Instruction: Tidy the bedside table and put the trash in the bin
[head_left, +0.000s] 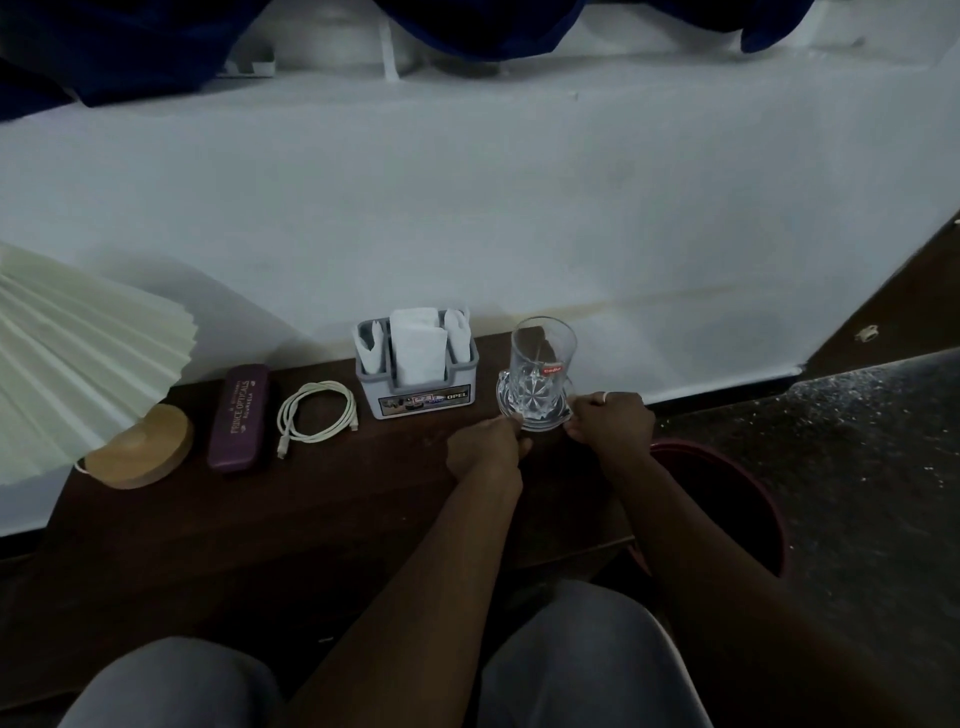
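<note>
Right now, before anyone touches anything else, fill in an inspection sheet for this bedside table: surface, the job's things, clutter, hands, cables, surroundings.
Surface: dark wooden table, set against the wall.
Job's things: glass upright on a clear coaster; maroon bin on the floor to the right; no loose trash seen.
Clutter: purple spectacle case, grey tissue holder, lamp with a pleated shade and a wooden base.
Hands: left hand and right hand each appear to pinch the coaster's edge, one on either side.
Cables: white cable, coiled, lying between the spectacle case and the tissue holder.
Surroundings: white wall; blue curtain above.
</note>
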